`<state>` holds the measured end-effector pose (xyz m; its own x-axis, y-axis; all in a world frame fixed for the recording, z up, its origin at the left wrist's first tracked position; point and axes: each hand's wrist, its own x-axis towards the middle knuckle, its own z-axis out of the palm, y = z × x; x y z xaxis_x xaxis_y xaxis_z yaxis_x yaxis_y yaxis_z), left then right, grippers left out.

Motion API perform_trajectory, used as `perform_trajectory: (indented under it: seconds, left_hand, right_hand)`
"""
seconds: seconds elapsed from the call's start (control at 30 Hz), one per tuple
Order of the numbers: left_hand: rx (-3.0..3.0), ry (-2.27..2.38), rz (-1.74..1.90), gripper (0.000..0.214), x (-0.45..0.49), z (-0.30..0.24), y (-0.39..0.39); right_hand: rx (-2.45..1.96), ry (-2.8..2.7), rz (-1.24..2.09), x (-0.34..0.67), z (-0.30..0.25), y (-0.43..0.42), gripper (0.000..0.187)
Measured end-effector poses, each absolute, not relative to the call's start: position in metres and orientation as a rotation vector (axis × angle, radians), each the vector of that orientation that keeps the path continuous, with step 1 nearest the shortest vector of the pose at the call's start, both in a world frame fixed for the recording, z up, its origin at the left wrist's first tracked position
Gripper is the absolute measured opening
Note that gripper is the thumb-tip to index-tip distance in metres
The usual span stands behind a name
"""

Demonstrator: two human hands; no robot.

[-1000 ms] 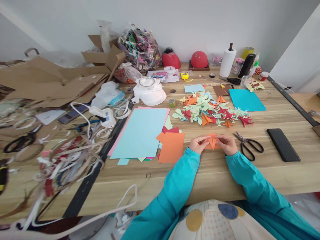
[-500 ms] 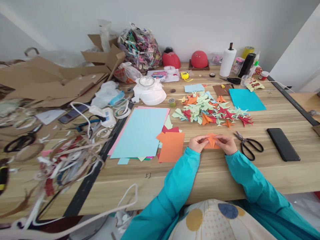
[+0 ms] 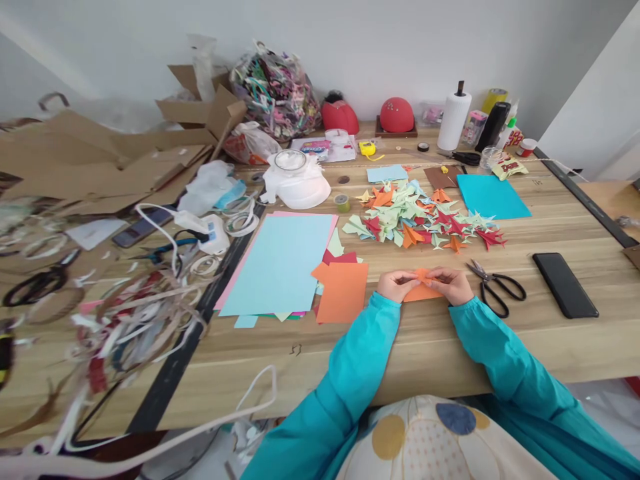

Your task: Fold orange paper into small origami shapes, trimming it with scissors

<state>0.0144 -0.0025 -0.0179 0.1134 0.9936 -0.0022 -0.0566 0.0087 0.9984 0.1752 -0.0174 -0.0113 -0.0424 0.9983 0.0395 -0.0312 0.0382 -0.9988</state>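
Note:
A small folded orange paper [image 3: 423, 292] lies at the table's near side, pinched between both hands. My left hand [image 3: 394, 285] grips its left side, and my right hand [image 3: 454, 287] its right, with the fingertips close together over its upper part. The fingers hide some of the folds. To the left rests a flat orange sheet [image 3: 343, 293] on other coloured papers. Beyond my hands spreads a heap of folded paper pieces [image 3: 410, 213] in green, red, orange and blue. Just right of my right hand are black-handled scissors [image 3: 500, 287].
A black phone [image 3: 565, 285] lies to the right. Large light blue sheets [image 3: 280, 263] are stacked at the left, and a turquoise sheet [image 3: 494, 196] lies behind. Tangled strips [image 3: 145, 320] and cardboard [image 3: 100, 157] crowd the far left. A white roll [image 3: 454, 121] stands at the back.
Both hands' fingertips have come closer together over the orange paper. Its upper part, which showed a pointed fold, is now mostly covered, and more of its lower part shows.

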Motion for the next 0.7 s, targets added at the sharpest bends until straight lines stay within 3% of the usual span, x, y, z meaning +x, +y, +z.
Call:
perform_trajectory:
  seconds: [0.27,0.7]
  left_hand:
    - [1.255,1.139,1.111,0.019,0.0145,-0.0218,-0.0026]
    - [1.044,1.076,1.070,0.030,0.0157,-0.0147,-0.0009]
  right_hand:
    - [-1.174,-1.129,1.371,0.1789,-0.0106,-0.0147,0.024]
    - [-1.312,-1.026,1.294,0.1756,-0.0078,-0.0165,0.031]
